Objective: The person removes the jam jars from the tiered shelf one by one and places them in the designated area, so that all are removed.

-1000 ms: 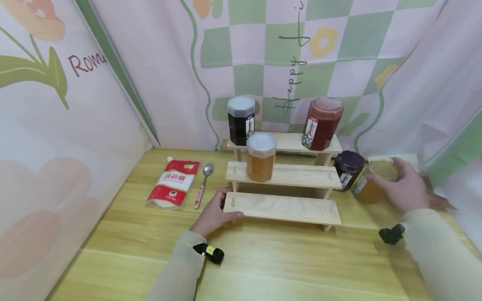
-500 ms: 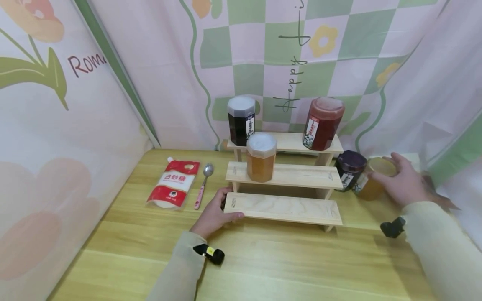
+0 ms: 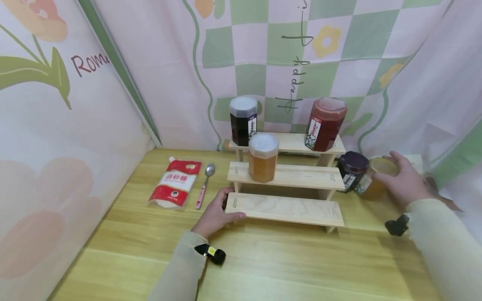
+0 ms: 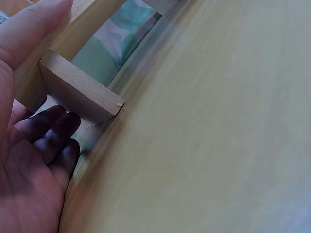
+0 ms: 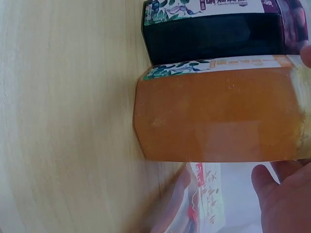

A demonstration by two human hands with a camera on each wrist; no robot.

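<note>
**Right hand grips amber jar at table's edge of stand**

The person's right hand (image 3: 408, 182) curls thumb and fingers around the yellow lid of an amber jar (image 5: 218, 116), which is upright on the wooden table (image 3: 286, 263) to the right of a three-step wooden stand (image 3: 288, 207). Just beside it, on the stand's side, is a dark jar with a purple lid (image 3: 352, 171).

The left hand (image 3: 214, 215) grips the left end of the lowest step, thumb over the board, fingers curled by the leg.

A pale-lidded amber jar (image 3: 263, 163) stands on the middle step; a black jar (image 3: 241, 127) and a red jar (image 3: 326, 125) occupy opposite ends of the top step. Left of the stand lie a spoon (image 3: 204, 184) and a red-and-white bag (image 3: 175, 184).
</note>
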